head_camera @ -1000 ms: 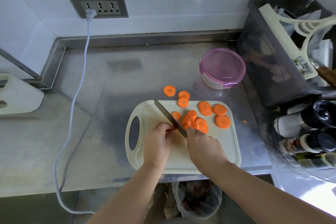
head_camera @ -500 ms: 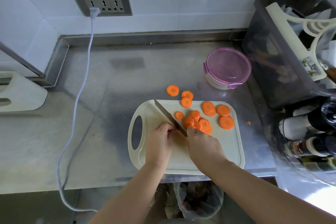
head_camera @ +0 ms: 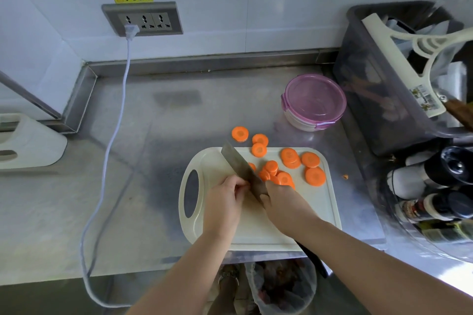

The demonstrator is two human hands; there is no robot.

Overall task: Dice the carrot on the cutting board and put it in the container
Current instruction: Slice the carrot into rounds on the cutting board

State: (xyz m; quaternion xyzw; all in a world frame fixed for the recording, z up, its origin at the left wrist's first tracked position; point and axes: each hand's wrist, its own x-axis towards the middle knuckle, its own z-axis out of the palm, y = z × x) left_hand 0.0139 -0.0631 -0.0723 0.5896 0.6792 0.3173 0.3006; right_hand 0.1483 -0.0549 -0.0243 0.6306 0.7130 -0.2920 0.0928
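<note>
A cream cutting board [head_camera: 317, 215] lies on the steel counter with several orange carrot slices [head_camera: 315, 176] on its far right part. Two more slices [head_camera: 240, 133] lie on the counter just beyond the board. My right hand [head_camera: 285, 203] grips a knife [head_camera: 239, 166] whose blade points away and to the left. My left hand [head_camera: 225, 203] sits left of the blade with curled fingers; whatever it holds is hidden. A round container with a purple lid [head_camera: 314, 101] stands closed beyond the board on the right.
A dark plastic bin [head_camera: 378, 89] with utensils fills the right. Bottles [head_camera: 435, 179] lie in a clear tub in front of the bin. A white cable [head_camera: 112, 135] runs from the wall socket [head_camera: 143, 20] across the counter. A white object [head_camera: 30, 143] sits at left. A bagged waste bin [head_camera: 281, 286] stands below the counter edge.
Hands and knife stay in the same place on the board. The view has shifted a little; the carrot slices have not moved.
</note>
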